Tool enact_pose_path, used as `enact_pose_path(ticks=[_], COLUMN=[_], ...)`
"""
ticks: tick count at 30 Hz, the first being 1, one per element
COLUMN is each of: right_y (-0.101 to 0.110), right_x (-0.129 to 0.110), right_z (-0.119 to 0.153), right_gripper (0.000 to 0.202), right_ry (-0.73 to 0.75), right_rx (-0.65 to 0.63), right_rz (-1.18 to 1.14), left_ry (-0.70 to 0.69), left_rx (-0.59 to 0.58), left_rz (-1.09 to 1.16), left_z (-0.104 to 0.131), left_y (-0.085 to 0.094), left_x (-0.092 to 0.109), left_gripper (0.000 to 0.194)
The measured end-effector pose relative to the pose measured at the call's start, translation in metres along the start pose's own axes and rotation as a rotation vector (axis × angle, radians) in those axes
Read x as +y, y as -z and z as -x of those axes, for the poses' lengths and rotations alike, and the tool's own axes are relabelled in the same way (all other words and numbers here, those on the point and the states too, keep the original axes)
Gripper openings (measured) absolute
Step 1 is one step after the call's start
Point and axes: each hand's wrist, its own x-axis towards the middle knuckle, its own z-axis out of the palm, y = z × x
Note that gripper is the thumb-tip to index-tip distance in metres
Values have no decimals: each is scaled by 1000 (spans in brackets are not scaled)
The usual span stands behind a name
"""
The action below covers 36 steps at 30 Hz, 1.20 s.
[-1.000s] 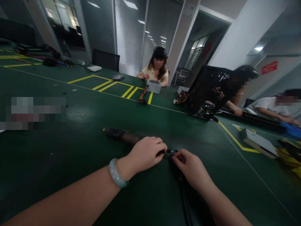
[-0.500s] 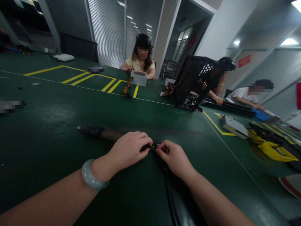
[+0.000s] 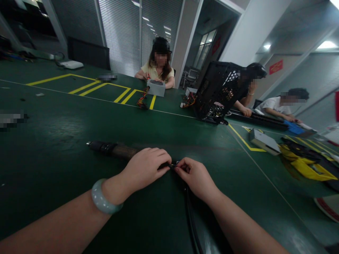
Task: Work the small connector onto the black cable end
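Observation:
A dark electric screwdriver (image 3: 120, 151) lies on the green table, its metal tip pointing left. My left hand (image 3: 148, 164) is closed around its rear end, which the palm and fingers mostly hide. Close on the right, my right hand (image 3: 194, 174) pinches the connector end of a black cable (image 3: 192, 218). The fingertips of both hands almost meet at a small dark joint (image 3: 173, 165). Whether the connector is fully seated there I cannot tell. From under my right hand the cable runs down toward the table's near edge.
A co-worker (image 3: 159, 67) across the table handles a grey power supply (image 3: 156, 88) with coloured wires. A black computer case (image 3: 217, 91) stands at the back right. At the right lie a grey metal box (image 3: 265, 141) and a yellow-and-black bag (image 3: 309, 164). Other people sit beyond.
Both hands stay in nearly the same place, with only a very slight shift of the fingers at the joint. The screwdriver and cable look almost unmoved.

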Motion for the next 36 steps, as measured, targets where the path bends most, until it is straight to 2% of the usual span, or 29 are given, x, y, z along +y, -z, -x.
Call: enact_pose_path(ticks=[17,25,36], right_y=[2,2,-4], right_x=[-4,-8,-4], right_z=[1,1,0], right_gripper=[7,9,8], right_ry=[10,0,5], right_rx=[16,-22,0], right_rz=[54,33,6], left_ry=[17,8,-24], left_rx=[13,17,10], left_rz=[18,-3,20], left_z=[0,0,-1], left_y=[1,0,1], left_x=[1,0,4], left_gripper=[10,10,11])
